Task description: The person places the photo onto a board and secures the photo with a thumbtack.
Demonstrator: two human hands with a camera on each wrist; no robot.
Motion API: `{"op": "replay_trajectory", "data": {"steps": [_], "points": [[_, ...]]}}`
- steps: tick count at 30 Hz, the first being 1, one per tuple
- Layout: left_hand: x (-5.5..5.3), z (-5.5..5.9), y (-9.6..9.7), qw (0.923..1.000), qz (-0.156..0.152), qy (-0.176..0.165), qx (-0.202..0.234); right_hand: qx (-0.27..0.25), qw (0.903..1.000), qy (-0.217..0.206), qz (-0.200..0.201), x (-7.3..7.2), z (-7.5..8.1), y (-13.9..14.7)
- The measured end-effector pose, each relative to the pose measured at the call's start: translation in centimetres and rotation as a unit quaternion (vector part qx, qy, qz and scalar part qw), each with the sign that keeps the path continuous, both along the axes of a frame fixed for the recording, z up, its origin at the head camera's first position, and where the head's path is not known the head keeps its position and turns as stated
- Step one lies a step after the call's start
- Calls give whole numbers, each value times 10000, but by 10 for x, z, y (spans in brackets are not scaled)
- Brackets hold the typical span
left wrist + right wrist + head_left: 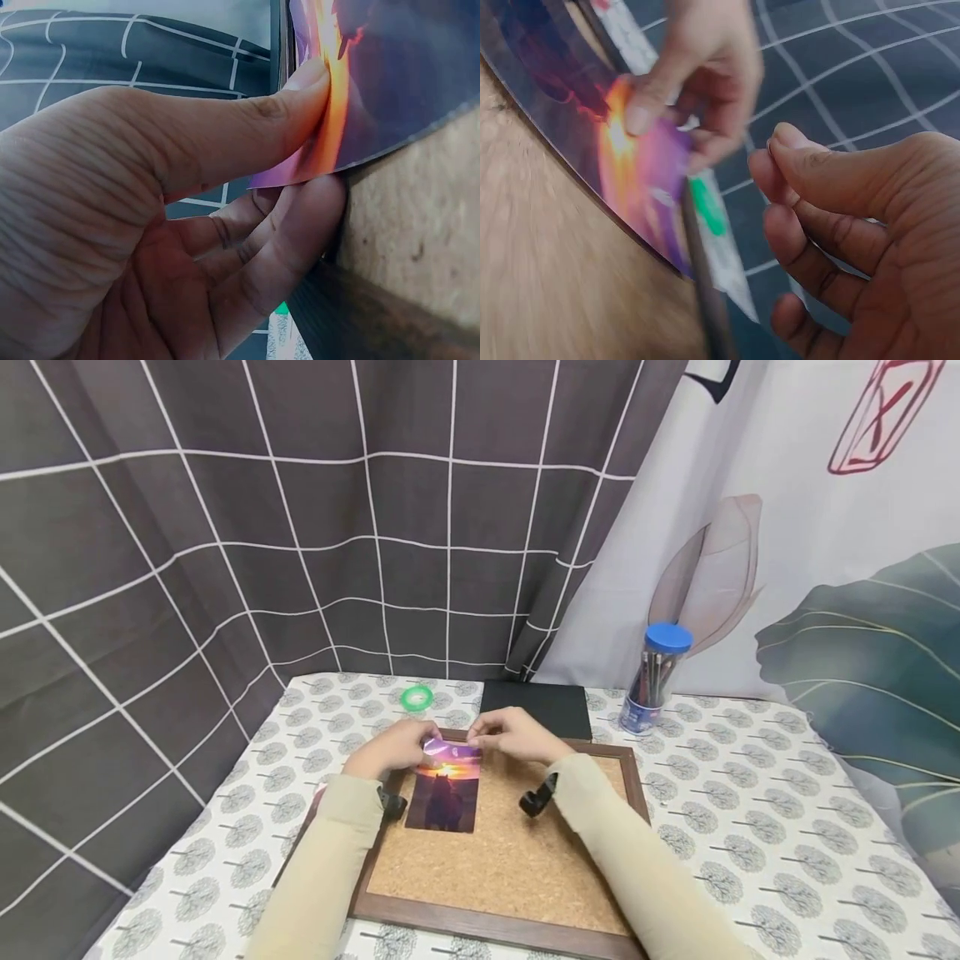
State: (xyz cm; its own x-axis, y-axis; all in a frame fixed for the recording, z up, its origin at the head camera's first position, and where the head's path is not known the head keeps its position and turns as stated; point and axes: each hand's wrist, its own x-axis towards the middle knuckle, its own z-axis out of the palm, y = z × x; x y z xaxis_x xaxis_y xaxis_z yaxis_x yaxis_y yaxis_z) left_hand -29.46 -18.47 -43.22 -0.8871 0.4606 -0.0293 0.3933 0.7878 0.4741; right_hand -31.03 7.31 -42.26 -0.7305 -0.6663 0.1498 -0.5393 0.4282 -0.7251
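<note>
A glossy photo print (444, 797) of a dark animal silhouette at sunset lies over the upper left of a cork board (525, 852) with a brown wooden frame. My left hand (397, 747) pinches the print near its top left corner, thumb (247, 135) on the picture side and fingers behind; the print bends there. Beside the print's top right corner is my right hand (517, 735), thumb and index tips together, other fingers curled. At those tips in the right wrist view shows the edge of a small thin thing (770, 142); I cannot tell its kind.
Behind the board lies a flat black object (536, 706), with a green ring-shaped roll (416, 697) to its left. A clear jar (651, 681) with a blue lid and pencil-like sticks stands at the back right. A tree-patterned cloth (750, 827) covers the table; curtains (405, 510) hang behind.
</note>
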Motion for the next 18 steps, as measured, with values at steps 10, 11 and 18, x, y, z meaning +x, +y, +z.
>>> {"op": "replay_trajectory", "data": {"steps": [10,11,18], "points": [[-1,-3,-1,9998,-140,-79,148,-144,9992,-143,-345,-14,-44,-30],[-2,-4,-1,9997,-152,-83,176,-136,9992,-43,-380,-14,-47,-31],[-3,-3,-4,9993,-183,-175,286,-79,9973,582,-431,-17,-54,-33]]}}
